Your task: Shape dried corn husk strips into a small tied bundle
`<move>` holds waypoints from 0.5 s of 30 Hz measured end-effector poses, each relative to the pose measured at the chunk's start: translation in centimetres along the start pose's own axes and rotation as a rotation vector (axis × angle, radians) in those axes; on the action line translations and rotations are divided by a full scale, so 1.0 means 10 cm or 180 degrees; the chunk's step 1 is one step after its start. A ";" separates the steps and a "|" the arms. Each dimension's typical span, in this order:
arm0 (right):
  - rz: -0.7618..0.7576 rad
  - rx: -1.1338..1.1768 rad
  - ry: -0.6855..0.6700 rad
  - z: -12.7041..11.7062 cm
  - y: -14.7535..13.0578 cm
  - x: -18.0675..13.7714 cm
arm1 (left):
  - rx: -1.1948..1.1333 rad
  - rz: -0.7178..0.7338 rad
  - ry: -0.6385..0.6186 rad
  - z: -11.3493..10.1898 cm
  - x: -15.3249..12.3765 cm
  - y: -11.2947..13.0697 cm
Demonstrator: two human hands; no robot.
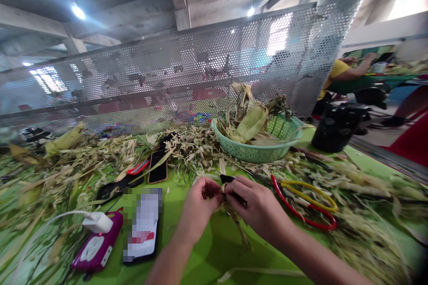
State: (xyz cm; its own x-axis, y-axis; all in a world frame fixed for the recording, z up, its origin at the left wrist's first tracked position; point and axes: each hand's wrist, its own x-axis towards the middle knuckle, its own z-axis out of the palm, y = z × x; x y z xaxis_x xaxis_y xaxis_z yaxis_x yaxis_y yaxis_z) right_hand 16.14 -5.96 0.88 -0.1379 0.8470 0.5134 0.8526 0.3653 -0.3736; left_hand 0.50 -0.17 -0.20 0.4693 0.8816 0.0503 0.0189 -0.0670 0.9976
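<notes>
My left hand (200, 205) and my right hand (256, 202) meet above the green tabletop, fingers of both closed in a pinch. Between them is a small bundle of corn husk (222, 167); its pale strip stands up above the fingertips, and thin strands hang down below. A small black piece (227, 179) shows at the right fingers; what it is I cannot make out. To the right of my right hand lie a red loop and a yellow loop (309, 193), perhaps tool handles, partly among husk scraps. A lit phone (145, 225) lies left of my left hand.
A green plastic basket (256, 151) holds corn husks, with husk scraps (110, 156) around it. A purple power strip (96, 245) with a white charger (97, 221), a dark phone (158, 167), a red-handled tool (138, 166) and a black bucket (337, 127) stand about. Behind rises a perforated metal panel (167, 71).
</notes>
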 end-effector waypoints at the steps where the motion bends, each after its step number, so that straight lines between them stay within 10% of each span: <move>1: -0.0001 -0.0012 0.0001 0.00 0.00 0.00 | 0.0067 0.0017 0.0034 0.00 0.00 0.00; 15: 0.0263 0.0529 -0.0020 0.03 0.03 0.01 | 0.1323 0.0795 0.0462 0.04 -0.05 0.02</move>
State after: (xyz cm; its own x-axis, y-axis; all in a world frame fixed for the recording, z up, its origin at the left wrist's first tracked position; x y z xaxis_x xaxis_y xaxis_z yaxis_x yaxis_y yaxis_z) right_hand 16.26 -5.61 0.58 -0.0745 0.8791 0.4709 0.7662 0.3527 -0.5372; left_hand 0.62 -0.83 -0.08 0.3773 0.8688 0.3206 0.2856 -0.4385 0.8521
